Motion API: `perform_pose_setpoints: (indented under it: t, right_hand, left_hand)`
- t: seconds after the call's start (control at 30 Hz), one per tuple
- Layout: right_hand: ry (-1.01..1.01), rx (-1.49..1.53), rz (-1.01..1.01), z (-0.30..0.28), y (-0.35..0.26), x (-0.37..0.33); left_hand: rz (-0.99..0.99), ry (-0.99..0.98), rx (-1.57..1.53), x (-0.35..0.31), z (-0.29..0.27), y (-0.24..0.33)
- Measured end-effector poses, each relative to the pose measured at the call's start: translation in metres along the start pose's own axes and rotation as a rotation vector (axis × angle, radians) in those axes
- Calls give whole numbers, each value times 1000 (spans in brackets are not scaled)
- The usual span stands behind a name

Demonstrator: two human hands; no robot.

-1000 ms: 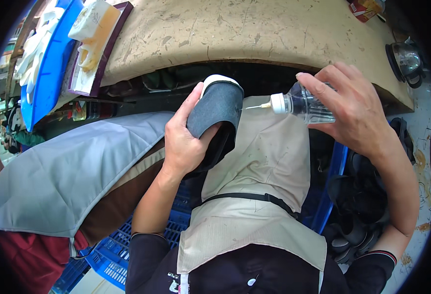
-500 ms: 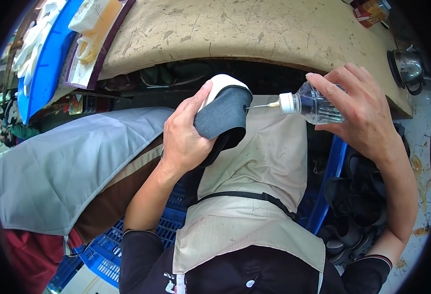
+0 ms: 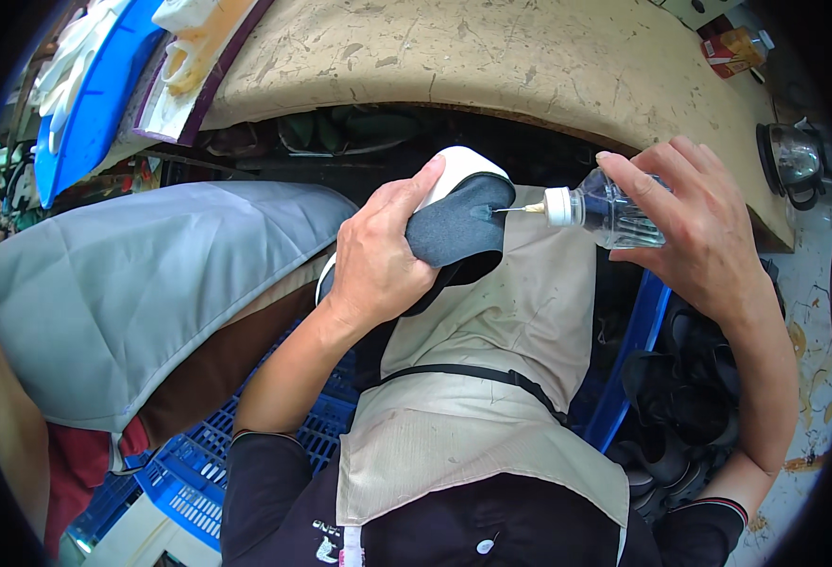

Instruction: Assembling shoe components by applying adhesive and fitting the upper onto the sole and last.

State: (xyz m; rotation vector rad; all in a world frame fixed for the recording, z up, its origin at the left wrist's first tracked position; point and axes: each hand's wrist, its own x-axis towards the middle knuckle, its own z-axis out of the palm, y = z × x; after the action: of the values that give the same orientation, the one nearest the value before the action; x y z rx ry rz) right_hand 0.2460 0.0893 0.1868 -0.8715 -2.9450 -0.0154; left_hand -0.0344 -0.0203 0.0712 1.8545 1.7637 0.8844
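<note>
My left hand (image 3: 383, 260) is closed around a slipper with a dark grey upper (image 3: 449, 231) and a white sole (image 3: 463, 163), held above my lap. In my right hand (image 3: 709, 222) is a clear plastic squeeze bottle (image 3: 609, 213) with a white cap, tipped on its side. Its thin needle nozzle (image 3: 522, 208) points left, and the tip meets the upper near its right edge. A small shiny blotch shows on the upper by the tip. Some liquid seems to lie inside the bottle.
A worn beige table (image 3: 416, 66) spans the far side. Blue tray (image 3: 90, 104) with white pieces stands far left. Dark footwear (image 3: 680, 397) fills a blue-edged crate at right. A glass pot (image 3: 794, 161) sits beyond. A person in a grey apron (image 3: 151, 293) sits close at left.
My left hand and the slipper have shifted slightly right and turned, so the needle tip now lies over the upper. A shiny blotch now shows there. The neighbour's arm has come into view.
</note>
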Motion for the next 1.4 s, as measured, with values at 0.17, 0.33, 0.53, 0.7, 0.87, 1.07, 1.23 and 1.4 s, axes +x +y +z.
perform_pose_setpoints:
  t: [0.17, 0.33, 0.53, 0.7, 0.87, 1.07, 1.23, 1.4]
  right_hand:
    - [-18, -20, 7, 1, -5, 4]
    - [-8, -36, 50, 4, 1, 3]
    - [-24, -39, 59, 3, 10, -2]
    - [-74, -34, 96, 3, 18, -13]
    - [-85, -27, 109, 1, 26, -24]
    - [-65, 40, 189, -8, 47, -41]
    - [163, 186, 405, -19, 98, -53]
    - [443, 434, 683, -35, 159, -44]
  left_hand:
    - [20, 7, -16, -5, 4, -2]
    - [-14, -25, -52, -7, 3, -2]
    - [-19, -29, -125, -3, 8, 0]
    - [-179, -135, -235, 3, 9, 8]
    - [-191, -137, -349, 11, 16, 14]
    - [-159, -149, -476, 27, 23, 35]
    - [-127, -121, -574, 44, 28, 52]
    - [-64, -51, -696, 58, 44, 64]
